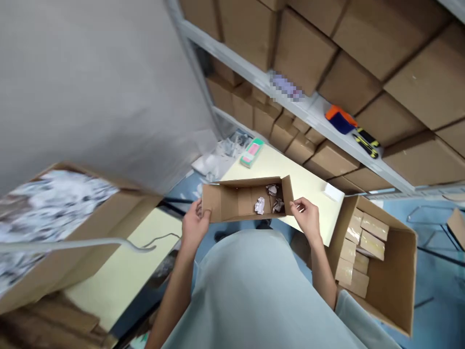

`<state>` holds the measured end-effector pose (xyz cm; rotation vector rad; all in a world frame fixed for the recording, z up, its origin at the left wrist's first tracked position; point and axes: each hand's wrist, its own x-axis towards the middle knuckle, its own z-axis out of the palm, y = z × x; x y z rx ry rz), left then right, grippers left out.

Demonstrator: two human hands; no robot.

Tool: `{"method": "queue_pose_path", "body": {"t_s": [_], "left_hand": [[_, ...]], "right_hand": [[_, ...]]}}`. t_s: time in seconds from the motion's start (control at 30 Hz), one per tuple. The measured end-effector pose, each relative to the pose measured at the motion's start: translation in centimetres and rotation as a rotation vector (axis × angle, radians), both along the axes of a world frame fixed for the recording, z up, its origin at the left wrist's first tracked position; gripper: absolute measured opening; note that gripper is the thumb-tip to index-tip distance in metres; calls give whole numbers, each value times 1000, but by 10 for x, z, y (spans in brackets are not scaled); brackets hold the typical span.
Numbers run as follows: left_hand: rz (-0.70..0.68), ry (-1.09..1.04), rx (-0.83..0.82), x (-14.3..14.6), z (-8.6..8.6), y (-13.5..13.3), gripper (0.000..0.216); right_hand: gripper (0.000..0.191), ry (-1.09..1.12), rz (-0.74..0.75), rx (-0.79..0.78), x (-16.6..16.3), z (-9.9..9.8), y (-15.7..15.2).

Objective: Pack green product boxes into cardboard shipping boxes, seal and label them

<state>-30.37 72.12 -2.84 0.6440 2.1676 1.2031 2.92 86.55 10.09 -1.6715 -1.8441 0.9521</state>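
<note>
Between my hands is a long, narrow cardboard box (238, 201) with its top open and its end flaps folded outward. Several crumpled paper balls (259, 205) lie inside, toward its right end. My left hand (196, 220) pinches the left end flap, thumb on the inner face. With thumb and fingers, my right hand (306, 215) grips the edge of the right flap. The box is over the near edge of a pale yellow table (279, 162).
Left stands a large carton (90, 232) full of crumpled paper, with a grey cable (109, 242) before it. To the right, another carton (395, 271) holds several small boxes. A shelf (250, 68) stacked with boxes rises behind. A green-and-pink packet (251, 152) lies on the table.
</note>
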Motion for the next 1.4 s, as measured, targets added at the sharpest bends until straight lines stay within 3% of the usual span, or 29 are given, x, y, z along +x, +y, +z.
{"method": "queue_pose_path", "body": {"t_s": [0.17,0.3,0.47,0.6,0.7,0.87,0.97,1.07,1.17,1.27,1.4], "left_hand": [[-292,71,82,85,22,94,63],[-419,249,54,118,36,142,58],[-484,219,-70,113,21,182,55],[-453,266,-140,97,7,203,50],[-467,218,-130,89,2,214,53],[-604,101,-129,86,1,224,53],[-682,32,-115,80,2,227,56],[-695,0,-26,64,4,233,60],[-637,94,40,36,-1,245,58],[-603,223,21,6,-16,258,60],[-587,309,-104,-17,-47,277,74]], "right_hand": [[31,-83,-295,-18,106,-26,34],[28,-82,-344,-85,135,-46,39],[29,-61,-313,-57,121,-53,29],[30,-55,-250,-67,109,-56,31],[29,-101,-328,-115,109,-62,39],[26,-206,-397,-207,107,-68,45],[30,-289,-408,-182,95,-60,46],[47,-326,-415,6,71,-43,55],[43,-296,-306,156,30,-23,78],[35,-264,-140,177,-26,-10,109],[30,-280,44,135,-100,-9,149]]}}
